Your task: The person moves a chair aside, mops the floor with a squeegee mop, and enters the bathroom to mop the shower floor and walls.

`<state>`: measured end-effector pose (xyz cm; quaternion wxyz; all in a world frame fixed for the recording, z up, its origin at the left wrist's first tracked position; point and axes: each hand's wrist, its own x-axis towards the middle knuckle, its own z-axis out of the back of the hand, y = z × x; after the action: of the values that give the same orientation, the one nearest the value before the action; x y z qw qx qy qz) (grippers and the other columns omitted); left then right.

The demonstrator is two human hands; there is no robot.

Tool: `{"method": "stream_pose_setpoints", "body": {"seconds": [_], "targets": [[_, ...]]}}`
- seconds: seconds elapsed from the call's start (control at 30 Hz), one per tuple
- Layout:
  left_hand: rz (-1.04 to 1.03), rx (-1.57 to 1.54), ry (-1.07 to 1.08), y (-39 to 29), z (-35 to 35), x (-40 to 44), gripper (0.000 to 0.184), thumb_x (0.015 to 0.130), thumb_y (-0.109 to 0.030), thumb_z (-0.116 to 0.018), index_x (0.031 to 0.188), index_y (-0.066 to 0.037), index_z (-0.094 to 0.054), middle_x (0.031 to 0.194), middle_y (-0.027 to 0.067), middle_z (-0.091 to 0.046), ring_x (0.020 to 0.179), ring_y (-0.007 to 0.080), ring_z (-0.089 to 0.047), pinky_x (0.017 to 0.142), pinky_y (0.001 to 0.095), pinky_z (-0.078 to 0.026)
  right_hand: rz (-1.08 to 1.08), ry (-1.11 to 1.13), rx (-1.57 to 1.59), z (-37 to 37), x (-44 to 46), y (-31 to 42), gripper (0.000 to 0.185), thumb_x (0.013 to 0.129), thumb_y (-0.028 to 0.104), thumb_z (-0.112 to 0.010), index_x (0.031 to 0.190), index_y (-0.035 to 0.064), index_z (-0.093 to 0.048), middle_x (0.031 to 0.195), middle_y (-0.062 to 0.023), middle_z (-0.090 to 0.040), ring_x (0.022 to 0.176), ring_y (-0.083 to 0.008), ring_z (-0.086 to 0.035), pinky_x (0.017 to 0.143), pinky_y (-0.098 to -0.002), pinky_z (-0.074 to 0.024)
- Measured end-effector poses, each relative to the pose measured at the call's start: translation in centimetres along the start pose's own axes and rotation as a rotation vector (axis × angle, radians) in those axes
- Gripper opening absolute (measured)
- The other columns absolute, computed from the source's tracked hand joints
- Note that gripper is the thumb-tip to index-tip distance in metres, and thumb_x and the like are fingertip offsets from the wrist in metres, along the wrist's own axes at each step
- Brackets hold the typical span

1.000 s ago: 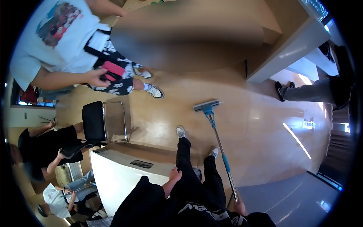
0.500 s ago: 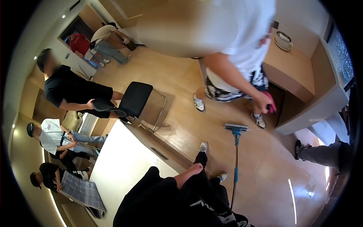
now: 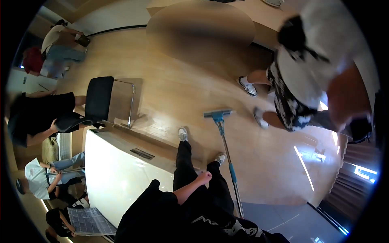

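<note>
My left hand point(image 3: 204, 177) hangs in front of my dark trousers, fingers curled into a fist with nothing visible in it. To its right, a flat mop point(image 3: 232, 172) slants down the floor, its wide head point(image 3: 219, 115) resting flat ahead of my shoes. The upper end of the grey and teal pole disappears behind my black shirt. My right hand does not show, so its grip on the pole cannot be seen.
A white-topped counter point(image 3: 117, 166) stands at my left. Beyond it is a black chair point(image 3: 99, 98) beside a person in black. Two people sit further left, one with a checked cloth point(image 3: 91, 220). At right, a person in patterned shorts point(image 3: 283, 97) stands close.
My view has turned, and most things have shifted left in it. The person in patterned shorts has moved right and turned. The mop head stays ahead of my feet; my left hand stays closed.
</note>
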<state>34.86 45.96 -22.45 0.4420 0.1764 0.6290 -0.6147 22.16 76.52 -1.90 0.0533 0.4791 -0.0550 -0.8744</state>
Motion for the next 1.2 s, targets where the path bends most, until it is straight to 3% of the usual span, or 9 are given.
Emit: {"method": "stream_pose_setpoints", "body": {"seconds": [0.1, 0.17, 0.37, 0.6, 0.73, 0.9, 1.03, 1.13, 1.2], "targets": [[0.116, -0.289, 0.160, -1.6, 0.3, 0.6, 0.020, 0.077, -0.016, -0.049, 0.092, -0.005, -0.056, 0.076, 0.0081, -0.061, 0.062, 0.0154, -0.058, 0.057, 0.0261, -0.046, -0.134, 0.238, 0.439, -2.5, 5.0, 5.7, 0.048, 0.084, 0.038, -0.041, 0.051, 0.0029, -0.047, 0.041, -0.0054, -0.044, 0.039, -0.0155, -0.049, 0.037, -0.0293, -0.0369], [0.119, -0.370, 0.199, -2.9, 2.1, 0.9, 0.020, 0.079, -0.017, -0.048, 0.093, -0.004, -0.055, 0.078, 0.0078, -0.060, 0.063, 0.0142, -0.058, 0.059, 0.0248, -0.046, -0.019, 0.138, 0.250, -1.1, 5.0, 18.9, 0.054, 0.081, 0.047, -0.038, 0.055, 0.0019, -0.051, 0.049, -0.0107, -0.051, 0.042, -0.0200, -0.049, 0.041, -0.0330, -0.0385], [-0.021, -0.606, 0.178, -1.6, 12.3, 1.7, 0.020, 0.082, -0.014, -0.046, 0.097, -0.001, -0.051, 0.079, 0.0092, -0.057, 0.066, 0.0139, -0.056, 0.060, 0.0256, -0.046, 0.095, 0.329, 0.656, -4.0, 17.6, 40.9, 0.055, 0.083, 0.051, -0.030, 0.051, 0.0085, -0.044, 0.040, -0.0062, -0.042, 0.033, -0.0168, -0.042, 0.033, -0.0287, -0.0349], [0.005, -0.626, 0.053, 2.8, 24.1, 2.0, 0.016, 0.081, -0.009, -0.045, 0.093, 0.001, -0.051, 0.078, 0.0098, -0.057, 0.066, 0.0152, -0.056, 0.061, 0.0242, -0.046, 0.236, 0.130, 0.644, -3.1, 32.2, 69.1, 0.056, 0.081, 0.054, -0.034, 0.053, 0.0065, -0.042, 0.041, -0.0050, -0.041, 0.034, -0.0175, -0.043, 0.034, -0.0299, -0.0378], [0.034, -0.583, 0.003, 3.2, 29.1, 2.1, 0.015, 0.082, -0.008, -0.044, 0.092, 0.001, -0.050, 0.080, 0.0116, -0.057, 0.069, 0.0166, -0.057, 0.063, 0.0255, -0.047, 0.181, 0.107, 0.713, -5.9, 33.3, 75.3, 0.054, 0.082, 0.052, -0.033, 0.059, 0.0042, -0.044, 0.041, -0.0061, -0.041, 0.033, -0.0178, -0.042, 0.034, -0.0311, -0.0377], [0.139, -0.551, 0.054, 5.2, 32.2, 3.7, 0.022, 0.085, -0.023, -0.040, 0.100, -0.009, -0.049, 0.087, 0.0067, -0.057, 0.076, 0.0147, -0.055, 0.068, 0.0278, -0.042, 0.278, 0.103, 0.468, -9.5, 36.5, 62.9, 0.056, 0.083, 0.053, -0.025, 0.076, 0.0059, -0.054, 0.045, -0.0066, -0.044, 0.036, -0.0171, -0.044, 0.034, -0.0303, -0.0356], [0.227, -0.542, 0.060, 4.6, 31.7, 4.9, 0.022, 0.084, -0.023, -0.041, 0.099, -0.009, -0.049, 0.085, 0.0060, -0.058, 0.074, 0.0147, -0.056, 0.064, 0.0272, -0.043, 0.052, 0.034, 0.212, -7.7, 27.0, 45.8, 0.058, 0.084, 0.051, -0.024, 0.064, 0.0015, -0.047, 0.046, -0.0084, -0.046, 0.039, -0.0192, -0.048, 0.043, -0.0332, -0.0395], [0.171, -0.497, 0.128, 2.9, 29.5, 5.2, 0.021, 0.082, -0.022, -0.043, 0.096, -0.008, -0.051, 0.081, 0.0054, -0.058, 0.070, 0.0141, -0.056, 0.059, 0.0255, -0.043, 0.109, 0.033, 0.104, -7.8, 16.9, 32.4, 0.052, 0.084, 0.046, -0.031, 0.065, 0.0009, -0.050, 0.047, -0.0103, -0.048, 0.041, -0.0211, -0.050, 0.044, -0.0347, -0.0412], [0.179, -0.512, 0.141, -0.5, 28.1, 4.5, 0.019, 0.075, -0.010, -0.044, 0.087, 0.002, -0.053, 0.073, 0.0107, -0.057, 0.061, 0.0178, -0.057, 0.057, 0.0277, -0.047, -0.064, 0.069, -0.046, -10.5, 10.5, 21.6, 0.050, 0.084, 0.043, -0.031, 0.067, 0.0004, -0.051, 0.049, -0.0112, -0.049, 0.047, -0.0213, -0.053, 0.048, -0.0364, -0.0427]]}}
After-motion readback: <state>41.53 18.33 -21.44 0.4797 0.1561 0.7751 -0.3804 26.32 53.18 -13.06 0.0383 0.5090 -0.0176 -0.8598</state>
